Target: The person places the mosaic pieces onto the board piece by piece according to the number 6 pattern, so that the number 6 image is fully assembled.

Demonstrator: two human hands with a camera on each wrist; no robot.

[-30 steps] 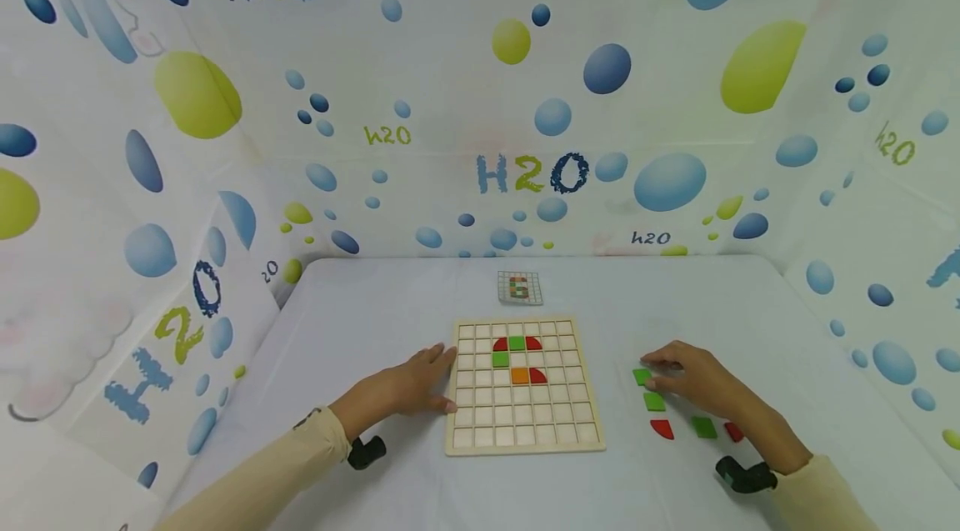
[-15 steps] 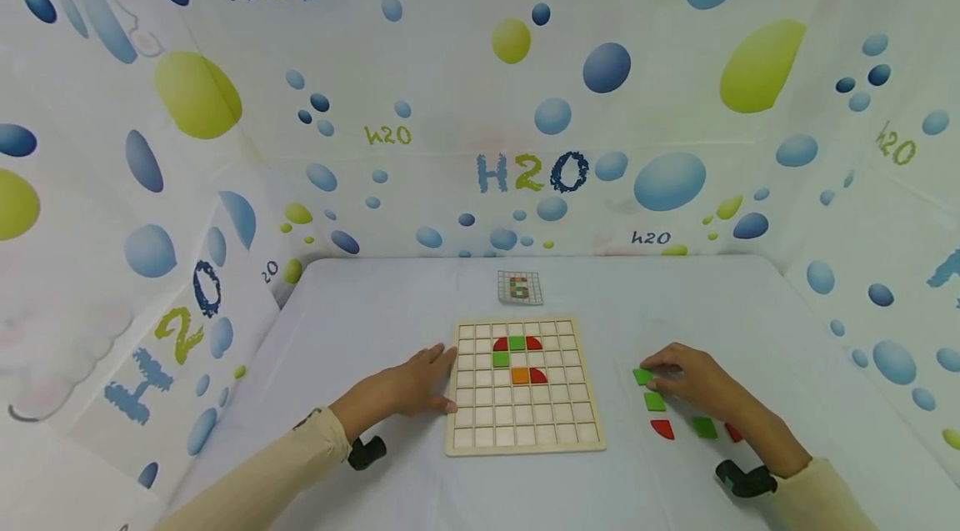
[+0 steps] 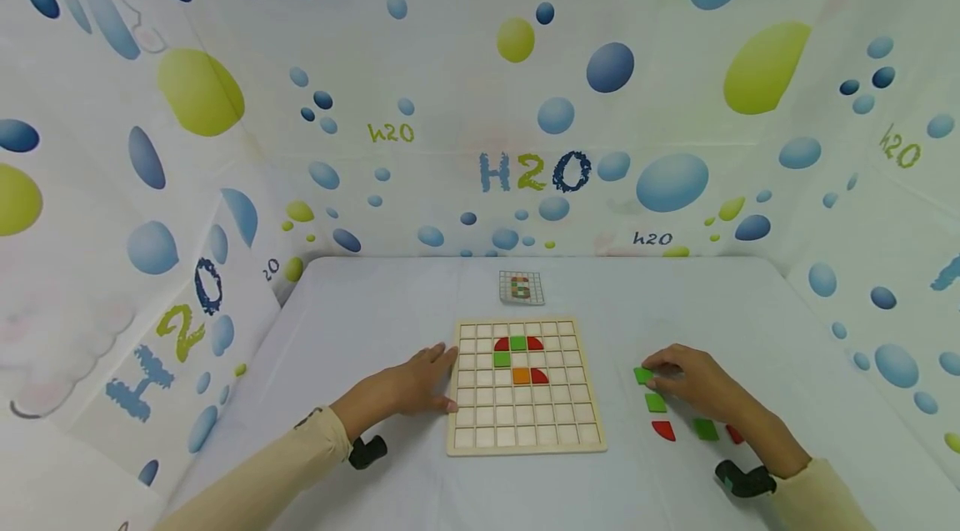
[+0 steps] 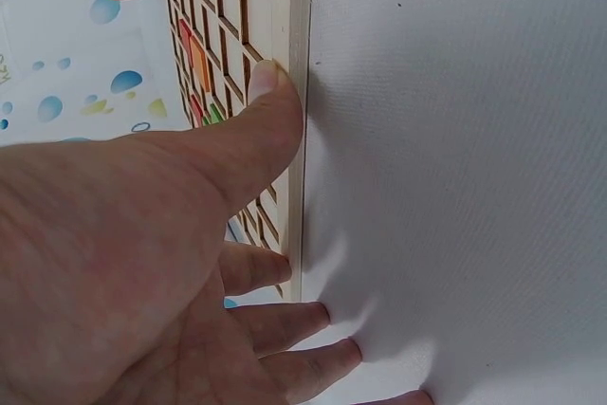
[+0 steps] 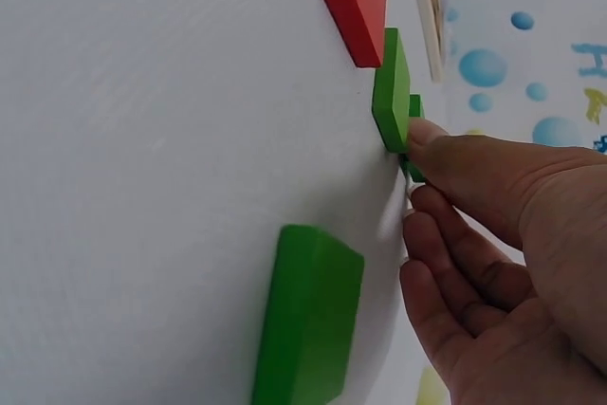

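My left hand (image 3: 422, 382) rests at the left edge of a wooden grid board (image 3: 525, 414), thumb on its rim in the left wrist view and fingers spread beside it. In the board's cells lie red quarter-circle tiles, green square tiles (image 3: 517, 343) and an orange square tile (image 3: 521, 376). To the right of the board, my right hand (image 3: 697, 381) pinches a green square tile (image 3: 642, 376) between thumb and fingers, low over the table. Close by lie another green square tile (image 3: 656, 403) and a red quarter-circle tile (image 3: 663, 431); the right wrist view shows this red tile (image 5: 356, 7) too.
Under the right forearm are a green square tile (image 3: 705, 429) and a partly hidden red tile (image 3: 734, 433). Behind the board lies a small card (image 3: 521, 288) with a coloured grid pattern. White cloth covers the table (image 3: 360, 306); a printed curtain rises behind it.
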